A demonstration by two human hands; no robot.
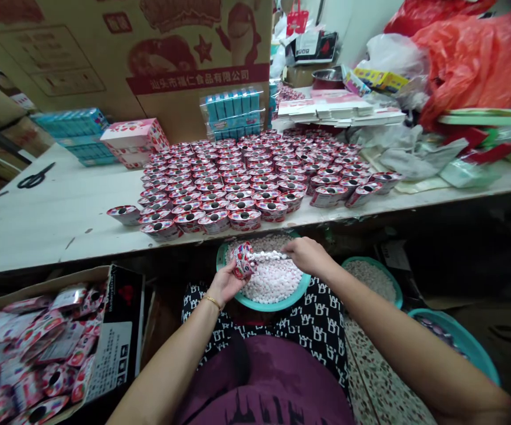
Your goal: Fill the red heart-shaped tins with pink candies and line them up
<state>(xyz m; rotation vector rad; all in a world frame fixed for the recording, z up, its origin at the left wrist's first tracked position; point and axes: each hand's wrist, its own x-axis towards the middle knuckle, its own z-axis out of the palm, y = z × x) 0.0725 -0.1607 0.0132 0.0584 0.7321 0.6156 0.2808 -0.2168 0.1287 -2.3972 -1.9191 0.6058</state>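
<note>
My left hand (225, 283) is closed round a small red-and-white candy container (242, 260), held tilted over a teal bowl (277, 304) of small white and pink candies on my lap. My right hand (305, 255) is pinched on a white scoop or strip of candies (268, 255) that reaches to the container's mouth. Several filled containers of the same kind (246, 177) stand in rows on the white table just beyond the bowl.
A cardboard box (118, 319) of empty containers sits at lower left. Two more teal bowls (373, 277) (463, 342) lie on the floor to the right. Scissors (35, 177), blue and pink cartons (134, 137) and red plastic bags (472, 59) crowd the table.
</note>
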